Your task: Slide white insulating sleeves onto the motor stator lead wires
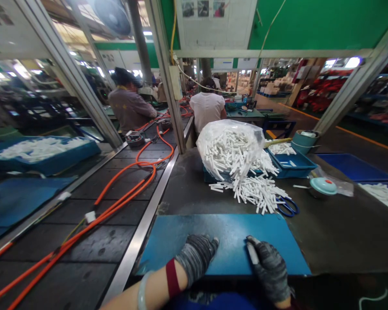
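- The right hand (pixel 271 270), in a grey knit glove, has its fingers curled round one white tube (pixel 252 253); the tube lies along the forefinger and its tip points up the bench.
- The left hand (pixel 195 256), gloved the same (a red band and a pale bangle show at the wrist), lies flat and loose on the blue mat (pixel 226 234), fingers spread, holding nothing.
- Both hands rest at the near edge of that mat, near each other but apart.
- Beyond the mat, a heap of white tubes (pixel 255 191) spills over the dark bench from a clear plastic bag (pixel 229 146), which leans in a blue tray (pixel 292 165).
- Blue-handled scissors (pixel 287 207) lie just beside the heap, partly under it.
- A small teal-lidded pot (pixel 322 187) stands to the right, and a teal bucket (pixel 304 140) farther back.
- On the left runs a dark conveyor with orange cables (pixel 116 196) looped along it.
- Two other people sit with their backs turned farther up the line.
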Available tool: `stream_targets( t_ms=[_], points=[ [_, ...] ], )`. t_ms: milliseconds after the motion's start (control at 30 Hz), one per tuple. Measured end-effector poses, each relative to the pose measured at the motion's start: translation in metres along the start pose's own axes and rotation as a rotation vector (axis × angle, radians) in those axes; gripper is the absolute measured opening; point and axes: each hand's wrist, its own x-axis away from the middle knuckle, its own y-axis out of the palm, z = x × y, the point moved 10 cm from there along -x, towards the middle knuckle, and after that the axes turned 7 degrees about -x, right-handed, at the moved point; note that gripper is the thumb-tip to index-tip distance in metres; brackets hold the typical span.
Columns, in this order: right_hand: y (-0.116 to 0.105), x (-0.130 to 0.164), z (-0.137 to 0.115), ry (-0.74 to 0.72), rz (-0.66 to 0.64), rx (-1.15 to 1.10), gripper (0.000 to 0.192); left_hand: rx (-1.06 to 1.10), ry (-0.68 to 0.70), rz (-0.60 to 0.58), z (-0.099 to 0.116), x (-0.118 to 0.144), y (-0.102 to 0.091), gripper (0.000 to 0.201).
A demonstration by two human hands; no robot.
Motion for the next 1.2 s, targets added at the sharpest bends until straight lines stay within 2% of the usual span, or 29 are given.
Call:
stream_targets(
  t_ms=[333, 700, 833, 1100, 1200],
  points=[
    [-0.002, -0.002, -0.002, -0.023, 0.021, 0.013, 0.035, 0.033, -0.022, -0.149, 0.001, 0.006, -0.010, 0.057],
    [0.001, 0.002, 0.000, -0.040, 0.005, 0.018, 0.031, 0.039, 0.002, 0.009, 0.004, -0.001, 0.003, 0.059],
    [-0.002, 0.000, -0.002, -0.029, 0.019, -0.002, 0.032, 0.007, 0.004, 0.015, 0.004, -0.004, 0.005, 0.058],
    [0.000, 0.003, -0.003, -0.053, -0.023, 0.038, 0.029, -0.003, -0.018, -0.083, 0.001, 0.002, 0.003, 0.057],
    [-0.002, 0.004, -0.002, -0.072, -0.019, 0.001, 0.031, 0.003, -0.014, -0.038, 0.002, 0.002, 0.002, 0.054]
  ],
)
